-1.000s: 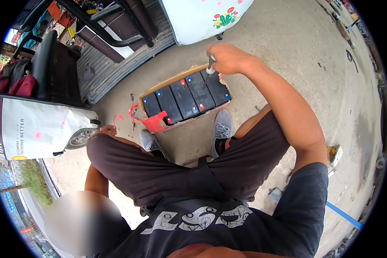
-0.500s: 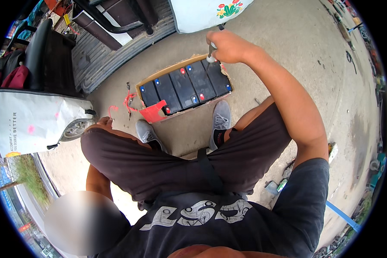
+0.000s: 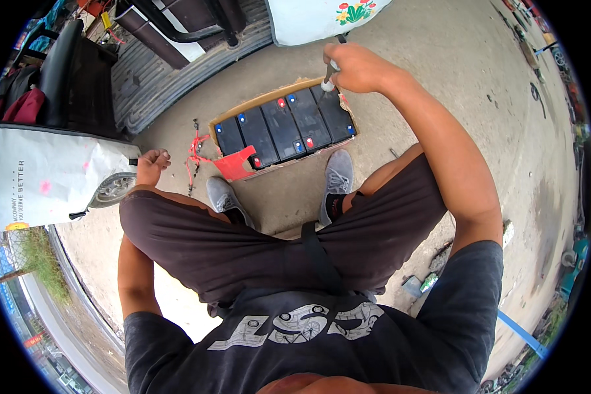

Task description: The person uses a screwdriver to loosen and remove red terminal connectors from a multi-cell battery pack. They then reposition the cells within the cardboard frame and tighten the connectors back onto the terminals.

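Observation:
A cardboard box (image 3: 243,108) on the ground in front of my shoes holds a row of black batteries (image 3: 280,128) with red and blue terminal caps. Over the battery at the right end, my right hand (image 3: 356,67) is closed round a tool (image 3: 329,73) with a metal shaft. The tool's pale round lower end meets the battery's far edge, and its dark upper end pokes out above my fist. Past my left knee, my left hand (image 3: 152,165) hovers with fingers loosely bent and slightly apart, nothing visible in them. Red wires (image 3: 196,152) lie between that hand and the box.
A vehicle's white printed panel (image 3: 59,174) and wheel (image 3: 113,189) stand at the left. Its ribbed floor (image 3: 177,72) runs behind the box. Another white panel (image 3: 325,20) with a flower picture hangs at the far side. My grey shoes (image 3: 338,180) touch the ground near the box.
My left hand has lifted away from the red wire it held, moving up and leftward; the wire now lies with the others. My right hand stays at the right-end battery with the tool.

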### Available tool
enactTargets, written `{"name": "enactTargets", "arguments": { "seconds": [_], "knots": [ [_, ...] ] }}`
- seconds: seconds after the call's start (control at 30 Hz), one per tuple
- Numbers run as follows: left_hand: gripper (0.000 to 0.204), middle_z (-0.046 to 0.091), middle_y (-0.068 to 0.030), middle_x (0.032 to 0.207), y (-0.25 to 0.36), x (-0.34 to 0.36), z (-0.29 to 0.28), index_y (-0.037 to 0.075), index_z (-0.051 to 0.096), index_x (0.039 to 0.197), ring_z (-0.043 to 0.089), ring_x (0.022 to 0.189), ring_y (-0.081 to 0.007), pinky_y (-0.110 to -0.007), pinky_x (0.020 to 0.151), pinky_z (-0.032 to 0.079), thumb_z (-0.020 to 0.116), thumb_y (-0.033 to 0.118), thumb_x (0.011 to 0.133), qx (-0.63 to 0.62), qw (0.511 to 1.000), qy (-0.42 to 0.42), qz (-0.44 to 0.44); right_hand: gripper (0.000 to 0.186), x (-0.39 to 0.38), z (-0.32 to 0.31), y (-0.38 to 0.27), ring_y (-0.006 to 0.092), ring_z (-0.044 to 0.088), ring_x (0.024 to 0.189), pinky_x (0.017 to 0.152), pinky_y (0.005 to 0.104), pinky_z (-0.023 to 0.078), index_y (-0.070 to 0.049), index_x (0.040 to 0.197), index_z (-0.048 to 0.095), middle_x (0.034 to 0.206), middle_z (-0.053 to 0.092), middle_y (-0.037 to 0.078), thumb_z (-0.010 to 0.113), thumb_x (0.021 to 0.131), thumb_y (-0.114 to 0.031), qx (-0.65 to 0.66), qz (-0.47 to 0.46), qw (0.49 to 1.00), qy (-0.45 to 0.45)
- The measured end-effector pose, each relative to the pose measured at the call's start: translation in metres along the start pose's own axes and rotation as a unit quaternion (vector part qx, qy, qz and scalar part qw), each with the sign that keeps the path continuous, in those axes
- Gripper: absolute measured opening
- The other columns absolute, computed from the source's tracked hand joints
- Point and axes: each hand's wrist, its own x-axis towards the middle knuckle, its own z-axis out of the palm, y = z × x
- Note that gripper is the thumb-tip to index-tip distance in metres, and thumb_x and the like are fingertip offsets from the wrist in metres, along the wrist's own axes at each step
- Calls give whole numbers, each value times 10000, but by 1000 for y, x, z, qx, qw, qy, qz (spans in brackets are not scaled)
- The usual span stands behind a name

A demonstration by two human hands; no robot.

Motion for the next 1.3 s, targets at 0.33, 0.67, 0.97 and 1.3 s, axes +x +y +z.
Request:
{"name": "enactTargets", "arguments": {
  "seconds": [0.33,0.67,0.97,1.3],
  "knots": [
    [248,655,-26,860,143,-2,-43,-31,662,1035,596,772,-97,-244,710,487,636,208,975,68,994,-30,85,402,-11,-3,4,427,609,1022,846,472,485,47,1101,588,1021,642,269,733,796,-171,-14,-10,1000,-1],
    [275,652,-56,875,256,-27,36,-56,633,1067,592,812,-128,-303,738,492,654,191,948,216,936,-213,178,442,-31,-14,18,365,657,925,816,432,506,50,1116,629,947,669,243,751,794,-225,-19,29,999,33],
    [286,700,-208,939,265,-19,146,-49,643,1050,680,921,-289,-393,802,517,681,194,904,348,846,-336,224,349,-96,-58,68,165,630,636,579,305,495,82,1003,665,739,663,109,732,839,-218,168,219,947,163],
    [287,686,-231,976,196,-24,250,-2,697,931,662,973,-384,-468,815,529,664,277,871,505,748,-359,236,275,-272,163,188,158,587,571,546,357,476,65,768,683,614,638,151,675,834,-202,269,260,827,419]
  ]
}}
